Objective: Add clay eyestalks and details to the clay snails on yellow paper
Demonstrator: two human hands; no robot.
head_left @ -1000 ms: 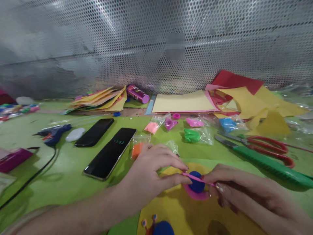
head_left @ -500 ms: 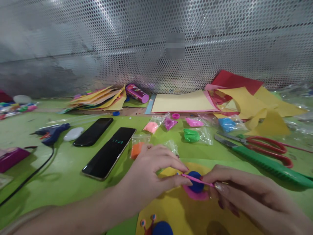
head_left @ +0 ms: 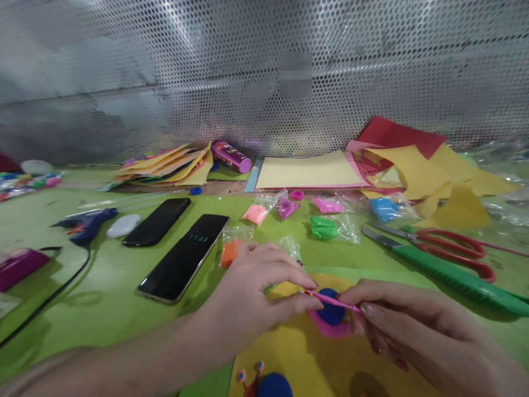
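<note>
Between my two hands stretches a thin pink strand (head_left: 336, 302), which looks like modelling clay. My left hand (head_left: 258, 289) pinches its left end between thumb and forefinger. At the right end, my right hand (head_left: 417, 325) pinches it the same way, other fingers curled beneath. Directly below the strand, a blue disc (head_left: 333, 316) with a pink curved band (head_left: 330, 331) along its lower edge lies on a yellow sheet (head_left: 285, 353). Lower on that sheet sit a second blue disc (head_left: 275, 386) and a small orange piece with two stalked eyes (head_left: 250, 390), partly cut off by the frame.
Two phones (head_left: 184, 259) (head_left: 157, 222) and a glue gun (head_left: 88, 225) lie left. Small clay bags, including a green one (head_left: 323, 227) and an orange one (head_left: 230, 253), stand beyond my hands. Red-handled scissors (head_left: 450, 242) and a green cutter (head_left: 458, 281) lie right. A perforated metal panel (head_left: 231, 71) rises behind.
Both hands keep nearly the same place and grip. The pink strand has shifted slightly upward and looks a little more bent near my left fingertips.
</note>
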